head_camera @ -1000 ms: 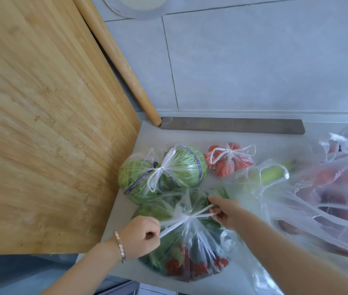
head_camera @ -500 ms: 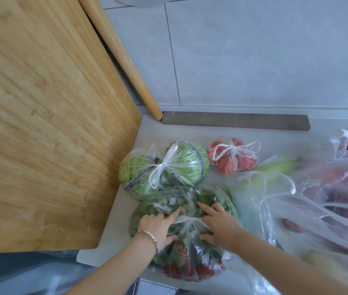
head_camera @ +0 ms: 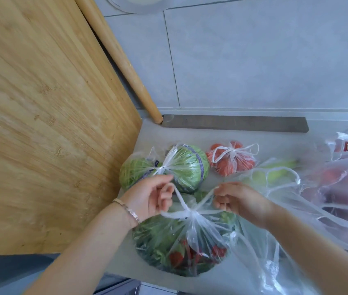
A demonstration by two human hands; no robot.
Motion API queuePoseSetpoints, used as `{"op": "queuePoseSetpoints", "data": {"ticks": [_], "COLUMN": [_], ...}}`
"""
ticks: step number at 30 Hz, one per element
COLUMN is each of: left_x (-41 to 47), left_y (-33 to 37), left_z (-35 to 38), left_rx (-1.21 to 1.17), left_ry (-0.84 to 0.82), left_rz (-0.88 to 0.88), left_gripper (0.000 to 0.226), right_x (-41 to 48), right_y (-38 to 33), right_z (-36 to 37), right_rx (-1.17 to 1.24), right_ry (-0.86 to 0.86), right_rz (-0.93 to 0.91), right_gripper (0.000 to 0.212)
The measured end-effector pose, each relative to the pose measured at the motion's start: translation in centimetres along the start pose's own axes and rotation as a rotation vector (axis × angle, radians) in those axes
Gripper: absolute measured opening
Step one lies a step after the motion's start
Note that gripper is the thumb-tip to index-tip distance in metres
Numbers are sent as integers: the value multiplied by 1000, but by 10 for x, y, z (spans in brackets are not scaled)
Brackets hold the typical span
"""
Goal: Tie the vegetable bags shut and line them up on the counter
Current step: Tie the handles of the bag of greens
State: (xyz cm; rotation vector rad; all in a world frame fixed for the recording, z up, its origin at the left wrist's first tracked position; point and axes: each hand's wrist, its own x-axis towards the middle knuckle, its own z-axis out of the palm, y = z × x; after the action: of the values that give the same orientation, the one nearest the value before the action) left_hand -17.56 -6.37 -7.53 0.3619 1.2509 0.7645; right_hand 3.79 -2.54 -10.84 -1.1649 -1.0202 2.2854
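A clear bag of leafy greens with red packaging (head_camera: 181, 245) lies at the counter's front edge, its neck gathered into a knot. My left hand (head_camera: 149, 196) pinches one white handle strand, and my right hand (head_camera: 235, 199) pinches the other, both lifted just above the knot. Behind them sits a tied bag holding two green cabbages (head_camera: 166, 169). A small tied bag of tomatoes (head_camera: 232, 159) rests to its right.
A large bamboo board (head_camera: 47, 124) leans at the left, with a wooden rolling pin (head_camera: 117, 58) behind it against the tiled wall. A dark strip (head_camera: 234, 124) lies along the wall base. Several loose open bags of produce (head_camera: 317, 194) crowd the right side.
Both hands were pressing flat on the greens bag half a second ago. They have since risen, each gripping a handle strand, crossing the strands above the knot.
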Motion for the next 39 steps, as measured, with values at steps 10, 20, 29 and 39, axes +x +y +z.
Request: {"op": "queuePoseSetpoints", "data": {"ticks": [10,20,29,39], "left_x": [7,11,6,-17], "left_y": [-50,-49,-51,-25], "left_z": [16,26,-2,8], "left_rx": [61,468,423,1094], "left_ry": [-5,-37,103,15], "left_rz": [197,240,366,396], "left_gripper": [54,58,40,44], "right_x": [-13,-10,0,18], "right_y": [15,11,31,17], "right_z": [24,27,-11,11], "right_rx": [265,-337,111,315], "right_ry": [-23,-69,288,302], "right_rz": [19,48,304,152], "right_gripper": [19,16,33,29]}}
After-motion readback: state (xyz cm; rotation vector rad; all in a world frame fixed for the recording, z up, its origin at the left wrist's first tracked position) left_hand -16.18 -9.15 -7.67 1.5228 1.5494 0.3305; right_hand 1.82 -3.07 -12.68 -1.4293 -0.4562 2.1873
